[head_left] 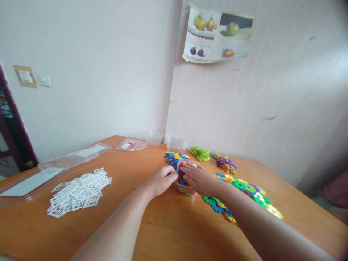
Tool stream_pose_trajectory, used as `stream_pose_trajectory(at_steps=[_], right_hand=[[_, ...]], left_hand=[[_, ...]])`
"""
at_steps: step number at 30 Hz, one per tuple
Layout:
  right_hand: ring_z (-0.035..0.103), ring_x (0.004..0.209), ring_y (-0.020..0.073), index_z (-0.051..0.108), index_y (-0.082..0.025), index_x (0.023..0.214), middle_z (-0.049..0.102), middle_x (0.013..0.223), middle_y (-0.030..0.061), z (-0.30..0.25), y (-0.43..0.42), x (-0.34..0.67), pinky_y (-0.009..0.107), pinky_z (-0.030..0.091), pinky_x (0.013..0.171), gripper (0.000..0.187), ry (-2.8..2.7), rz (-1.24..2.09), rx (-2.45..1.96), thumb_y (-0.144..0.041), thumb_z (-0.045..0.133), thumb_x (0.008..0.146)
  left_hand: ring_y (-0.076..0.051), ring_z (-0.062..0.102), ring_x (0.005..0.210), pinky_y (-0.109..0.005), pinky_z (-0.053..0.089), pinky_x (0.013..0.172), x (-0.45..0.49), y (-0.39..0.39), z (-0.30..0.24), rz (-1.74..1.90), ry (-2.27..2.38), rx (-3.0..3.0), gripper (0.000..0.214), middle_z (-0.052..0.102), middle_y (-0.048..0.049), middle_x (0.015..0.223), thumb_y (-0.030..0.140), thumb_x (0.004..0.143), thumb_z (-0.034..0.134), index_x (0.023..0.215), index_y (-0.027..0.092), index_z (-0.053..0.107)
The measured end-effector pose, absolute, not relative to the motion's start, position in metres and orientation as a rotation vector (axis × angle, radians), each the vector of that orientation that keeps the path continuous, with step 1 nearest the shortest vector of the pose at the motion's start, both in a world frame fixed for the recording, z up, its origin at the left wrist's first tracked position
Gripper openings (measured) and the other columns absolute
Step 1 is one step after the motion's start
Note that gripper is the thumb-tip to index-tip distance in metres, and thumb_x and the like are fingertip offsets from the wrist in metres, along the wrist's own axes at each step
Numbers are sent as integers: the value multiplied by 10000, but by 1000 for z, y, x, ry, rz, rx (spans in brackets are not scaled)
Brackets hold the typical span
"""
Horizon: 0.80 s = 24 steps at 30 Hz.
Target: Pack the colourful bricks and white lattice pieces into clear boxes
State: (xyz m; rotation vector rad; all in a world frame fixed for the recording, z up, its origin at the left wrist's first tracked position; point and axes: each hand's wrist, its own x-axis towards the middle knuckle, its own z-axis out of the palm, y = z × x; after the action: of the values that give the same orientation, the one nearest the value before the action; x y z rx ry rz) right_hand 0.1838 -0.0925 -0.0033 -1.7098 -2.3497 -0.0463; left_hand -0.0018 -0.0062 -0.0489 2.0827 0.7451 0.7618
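Note:
A small clear plastic container (186, 190) with colourful pieces inside sits in front of me on the table. At its left side, my left hand (162, 181) is closed, thumb and fingertips pinched on the rim. My right hand (198, 177), wearing a ring, lies over the top with its fingers stretched out, covering much of the container. Red and blue pieces (181, 175) show between the two hands. Directly behind the container is a heap of blue and yellow plastic pieces (175, 156).
White lattice pieces (78, 192) are heaped at left, near long clear lids (32, 181). Colourful notched discs (247, 188) spread beneath my right forearm. Green pieces (199, 153), purple pieces (225, 162), a round lid (132, 144) and clear tubs (154, 138) stand toward the wall.

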Motion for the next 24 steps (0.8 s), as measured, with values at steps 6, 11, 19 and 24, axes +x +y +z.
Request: stream_pose_trajectory(at_steps=[6, 11, 19, 24], right_hand=[[494, 1298, 268, 642, -231, 1204, 620, 1333, 83, -1, -97, 180, 448, 350, 1100, 331, -2245, -14, -1691, -329, 429, 970], [564, 1221, 236, 670, -240, 1187, 670, 1251, 48, -1, -98, 187, 402, 406, 1072, 348, -2135, 136, -1599, -343, 409, 981], [610, 1188, 263, 676, -214, 1229, 688, 1246, 77, -7, -104, 223, 424, 441, 1048, 448, -1645, 152, -1771, -475, 428, 963], [613, 1191, 256, 666, -203, 1243, 690, 1246, 73, -15, -115, 229, 428, 437, 1060, 454, -1602, 140, -1784, -470, 428, 964]], left_hand=[[-172, 568, 735, -256, 417, 677, -3, -7, -47, 757, 731, 2057, 270, 645, 15, 728, 424, 821, 519, 775, 192, 650], [-177, 580, 746, -261, 418, 667, -2, -8, -47, 749, 734, 2048, 262, 654, 2, 762, 432, 814, 548, 793, 187, 636], [-188, 612, 753, -271, 432, 668, 2, -4, -53, 756, 779, 1934, 192, 670, -9, 776, 333, 749, 586, 863, 180, 607], [-177, 590, 723, -275, 428, 666, -1, 1, -53, 812, 819, 1851, 188, 672, -11, 740, 329, 752, 537, 800, 173, 629]])
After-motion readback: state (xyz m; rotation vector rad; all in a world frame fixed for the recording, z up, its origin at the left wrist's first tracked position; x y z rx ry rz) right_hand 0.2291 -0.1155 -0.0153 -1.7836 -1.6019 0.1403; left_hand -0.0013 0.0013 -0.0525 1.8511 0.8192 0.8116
